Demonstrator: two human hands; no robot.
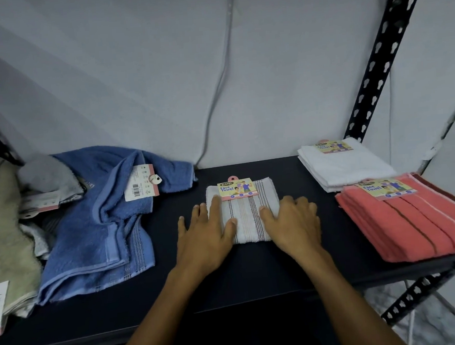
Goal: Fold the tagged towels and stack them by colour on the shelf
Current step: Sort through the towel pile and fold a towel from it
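Dark shelf (176, 297): left hand (206, 233) and right hand (291, 221) press flat on a folded striped towel (247, 219) at centre, smoothing it, left of the coral stack (412, 218).

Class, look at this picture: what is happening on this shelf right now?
A person is folding towels on a dark shelf. The left hand and right hand press flat on a small folded striped white towel with a "Face Towel" tag. To the right lie a folded white pile and a folded coral pile. On the left, a blue towel and a beige towel still lie rumpled.
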